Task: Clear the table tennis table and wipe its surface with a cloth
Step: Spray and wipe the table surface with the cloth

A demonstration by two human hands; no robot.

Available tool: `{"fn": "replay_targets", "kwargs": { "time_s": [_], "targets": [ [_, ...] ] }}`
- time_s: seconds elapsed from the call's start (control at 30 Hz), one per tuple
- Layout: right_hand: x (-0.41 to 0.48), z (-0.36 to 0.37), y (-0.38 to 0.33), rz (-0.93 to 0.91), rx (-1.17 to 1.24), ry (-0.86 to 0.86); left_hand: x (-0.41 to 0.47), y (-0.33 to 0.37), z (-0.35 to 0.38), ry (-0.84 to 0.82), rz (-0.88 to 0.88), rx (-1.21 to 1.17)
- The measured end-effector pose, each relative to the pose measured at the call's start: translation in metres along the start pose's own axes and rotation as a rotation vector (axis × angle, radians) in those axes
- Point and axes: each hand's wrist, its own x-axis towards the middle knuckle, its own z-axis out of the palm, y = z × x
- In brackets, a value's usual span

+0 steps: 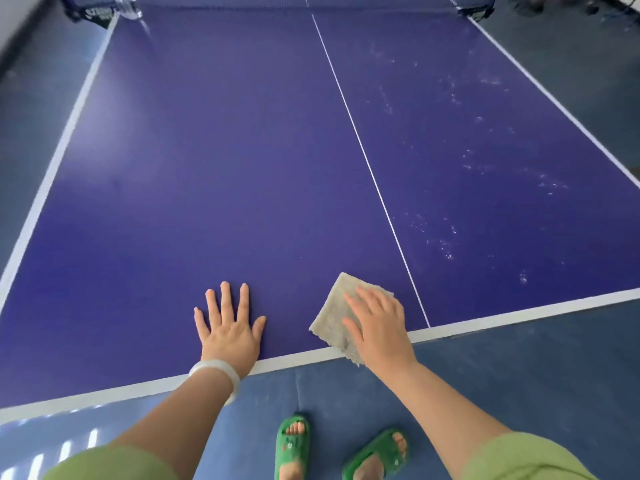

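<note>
The blue table tennis table (pixel 225 168) fills most of the view, with a white centre line and white edge lines. A beige cloth (pixel 334 313) lies flat at the near edge, just left of the centre line, one corner hanging over the edge. My right hand (pixel 379 325) presses on the cloth with straight fingers. My left hand (pixel 228 322) rests flat on the bare table surface to the left of the cloth, fingers spread. White dusty specks (pixel 450 220) cover the right half of the table.
The net (pixel 346 1) runs across the far end, with a clear plastic object (pixel 126 6) near its left post. Blue floor surrounds the table. My feet in green slippers (pixel 292 445) stand just below the near edge.
</note>
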Motion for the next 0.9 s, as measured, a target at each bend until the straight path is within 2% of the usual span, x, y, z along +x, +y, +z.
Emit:
{"fn": "replay_targets", "kwargs": {
  "time_s": [0.07,0.2,0.27,0.4,0.47,0.53,0.63,0.73,0.8,0.9],
  "targets": [
    [0.004,0.004,-0.001,-0.109,-0.013,0.010,-0.001,-0.001,0.005,0.013,0.000,0.003],
    [0.010,0.023,-0.004,-0.315,-0.114,-0.151,-0.002,-0.002,0.011,0.073,0.021,0.017],
    [0.014,0.031,0.010,-0.225,-0.132,-0.165,-0.003,-0.001,0.012,0.106,0.029,0.034],
    [0.031,0.029,0.046,0.258,-0.183,-0.085,-0.005,-0.002,0.015,0.151,0.033,0.041],
    [0.032,0.029,0.030,0.371,-0.147,-0.062,-0.006,-0.002,0.015,0.151,0.032,0.033],
    [0.023,0.035,-0.008,0.355,-0.107,-0.037,-0.006,-0.002,0.014,0.150,0.030,0.040],
    [0.005,0.046,-0.059,0.130,-0.079,-0.051,-0.006,-0.001,0.013,0.142,0.028,0.040],
    [0.026,0.047,-0.041,0.025,-0.072,-0.075,-0.006,-0.002,0.013,0.149,0.029,0.036],
    [0.056,0.040,-0.007,0.161,-0.051,-0.066,-0.005,-0.001,0.013,0.158,0.029,0.032],
    [0.102,0.024,0.015,0.453,-0.047,-0.162,-0.006,0.000,0.013,0.157,0.029,0.021]
  ]
}}
